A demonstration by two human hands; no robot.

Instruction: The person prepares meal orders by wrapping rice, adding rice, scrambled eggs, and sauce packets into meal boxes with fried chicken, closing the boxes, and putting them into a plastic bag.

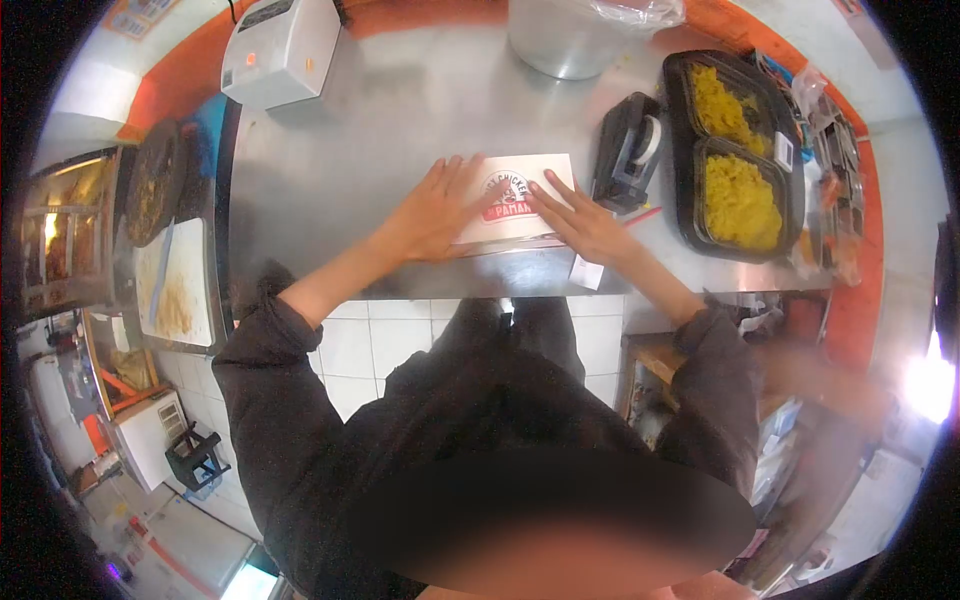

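Note:
A white cardboard food box (548, 172) with a red and black printed chicken logo lies near the front edge of the steel counter. My left hand (440, 208) rests over its left side, fingers stretched out and partly covering the lid. On the right side, my right hand (588, 228) touches the lid with its fingers spread. Neither hand is wrapped around anything. A small white paper slip (587, 272) sits below my right hand at the counter edge. Just beyond that hand lies a thin red stick-like item (642, 216). The box's contents are hidden.
A black tape dispenser (618, 150) stands right of the box, beside a black tray (683, 190) with two containers of yellow food. At the back are a white label printer (285, 55) and a large metal pot (565, 45). A cutting board (185, 285) with a knife lies left.

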